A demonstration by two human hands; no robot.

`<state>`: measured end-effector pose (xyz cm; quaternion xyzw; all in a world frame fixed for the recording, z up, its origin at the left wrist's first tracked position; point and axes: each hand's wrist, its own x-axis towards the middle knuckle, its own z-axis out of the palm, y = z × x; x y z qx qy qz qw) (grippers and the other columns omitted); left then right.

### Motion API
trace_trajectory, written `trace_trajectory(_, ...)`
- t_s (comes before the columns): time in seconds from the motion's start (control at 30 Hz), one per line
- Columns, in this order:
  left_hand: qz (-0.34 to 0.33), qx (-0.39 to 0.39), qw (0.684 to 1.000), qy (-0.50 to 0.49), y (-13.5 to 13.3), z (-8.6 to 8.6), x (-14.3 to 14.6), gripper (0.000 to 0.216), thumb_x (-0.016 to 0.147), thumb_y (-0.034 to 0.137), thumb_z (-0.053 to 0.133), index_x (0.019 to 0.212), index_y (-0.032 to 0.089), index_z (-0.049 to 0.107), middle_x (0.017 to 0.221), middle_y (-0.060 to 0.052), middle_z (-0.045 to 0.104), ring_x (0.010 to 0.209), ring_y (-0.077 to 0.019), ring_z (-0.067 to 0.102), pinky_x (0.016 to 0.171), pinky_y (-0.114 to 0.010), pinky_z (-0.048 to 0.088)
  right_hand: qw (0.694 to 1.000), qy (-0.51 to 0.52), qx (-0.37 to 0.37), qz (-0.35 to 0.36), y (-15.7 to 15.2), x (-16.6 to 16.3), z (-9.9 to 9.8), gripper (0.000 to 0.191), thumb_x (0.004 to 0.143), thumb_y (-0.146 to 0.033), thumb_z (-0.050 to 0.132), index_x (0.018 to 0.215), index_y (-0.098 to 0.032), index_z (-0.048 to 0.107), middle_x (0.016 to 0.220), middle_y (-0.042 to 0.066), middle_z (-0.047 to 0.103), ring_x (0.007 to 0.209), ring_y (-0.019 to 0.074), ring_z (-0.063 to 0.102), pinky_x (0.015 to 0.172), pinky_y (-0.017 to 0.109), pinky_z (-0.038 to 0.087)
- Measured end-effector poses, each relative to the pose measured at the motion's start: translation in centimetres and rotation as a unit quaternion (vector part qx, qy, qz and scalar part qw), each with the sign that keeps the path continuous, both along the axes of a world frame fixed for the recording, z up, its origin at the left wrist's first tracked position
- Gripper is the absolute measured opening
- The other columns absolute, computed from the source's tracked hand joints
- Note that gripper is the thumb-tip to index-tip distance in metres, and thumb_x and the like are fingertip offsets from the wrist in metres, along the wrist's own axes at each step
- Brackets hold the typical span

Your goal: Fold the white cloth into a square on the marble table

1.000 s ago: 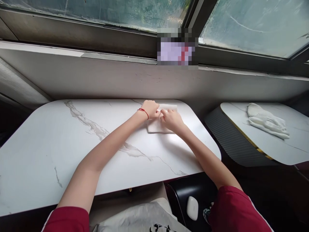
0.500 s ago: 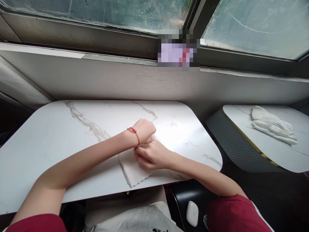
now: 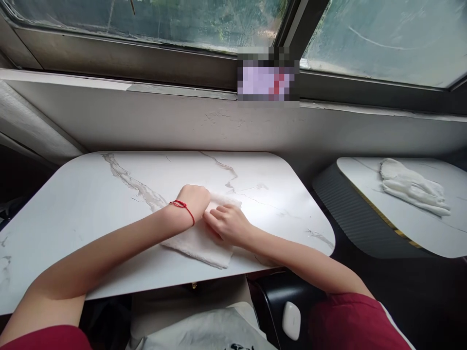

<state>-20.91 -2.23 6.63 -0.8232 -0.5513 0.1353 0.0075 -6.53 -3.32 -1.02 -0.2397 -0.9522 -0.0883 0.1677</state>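
Observation:
A thin white cloth (image 3: 204, 245) with ragged edges lies on the white marble-patterned table (image 3: 109, 214). My left hand (image 3: 195, 200), with a red string bracelet at the wrist, is closed at the cloth's upper left part; its fingertips are hidden behind the knuckles. Close beside it on the right, my right hand (image 3: 229, 224) has its fingers curled down into the cloth, gripping it. Part of the cloth shows beyond both hands, and a larger flap spreads towards the near table edge.
A folded white cloth (image 3: 414, 187) rests on a second table (image 3: 456, 238) to the right. On a black surface (image 3: 272, 291) below the near edge lies a small white case (image 3: 291, 321). A wall (image 3: 164, 119) and windows (image 3: 383, 43) stand behind the table.
My left hand has moved left, slightly apart from my right hand, which has shifted only a little. The cloth has turned and now shows more of its surface between and beyond the hands.

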Motion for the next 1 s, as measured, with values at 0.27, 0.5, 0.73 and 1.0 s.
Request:
trace_trajectory(0.27, -0.046, 0.166, 0.981, -0.091, -3.0, -6.4, -6.2, 0.052, 0.100, 0.033, 0.039, 0.141, 0.003, 0.050, 0.150, -0.021, 0.048, 0.141, -0.0287, 0.046, 0.112, -0.038, 0.039, 0.995, -0.011, -0.033, -0.095, 0.9, 0.2, 1.8, 0.029, 0.099, -0.020, 0.037, 0.086, -0.014, 0.063, 0.067, 0.004, 0.059, 0.058, 0.0140, 0.049, 0.056, 0.028, 0.024)
trace_trajectory(0.5, -0.034, 0.154, 0.979, -0.130, -2.0, -7.5, -12.1, 0.063, 0.103, 0.046, 0.026, 0.151, 0.009, 0.038, 0.158, -0.013, 0.038, 0.147, -0.0236, 0.037, 0.119, -0.042, 0.030, 0.981, -0.130, -0.048, -0.133, 2.1, -3.3, 2.1, 0.032, 0.095, -0.014, 0.042, 0.121, -0.003, 0.054, 0.092, 0.013, 0.066, 0.077, 0.0212, 0.061, 0.061, 0.031, 0.036)
trace_trajectory(0.73, 0.029, 0.119, 0.979, -0.162, 2.4, -6.9, -16.9, 0.059, 0.103, 0.042, 0.024, 0.151, 0.012, 0.036, 0.160, -0.012, 0.037, 0.149, -0.0215, 0.032, 0.121, -0.045, 0.022, 0.974, -0.148, -0.095, -0.146, 10.1, -8.6, 2.7, 0.036, 0.097, -0.016, 0.034, 0.124, -0.005, 0.056, 0.117, 0.020, 0.067, 0.107, 0.0270, 0.064, 0.084, 0.033, 0.046)
trace_trajectory(1.0, 0.075, 0.160, 0.974, -0.143, 2.7, -7.5, -17.3, 0.061, 0.100, 0.040, 0.032, 0.150, 0.005, 0.037, 0.160, -0.018, 0.035, 0.149, -0.0265, 0.032, 0.119, -0.044, 0.026, 0.986, -0.055, -0.120, -0.102, 17.0, -11.8, -0.3, 0.056, 0.093, -0.014, 0.031, 0.148, -0.006, 0.041, 0.155, 0.018, 0.042, 0.146, 0.0263, 0.035, 0.117, 0.045, 0.031)
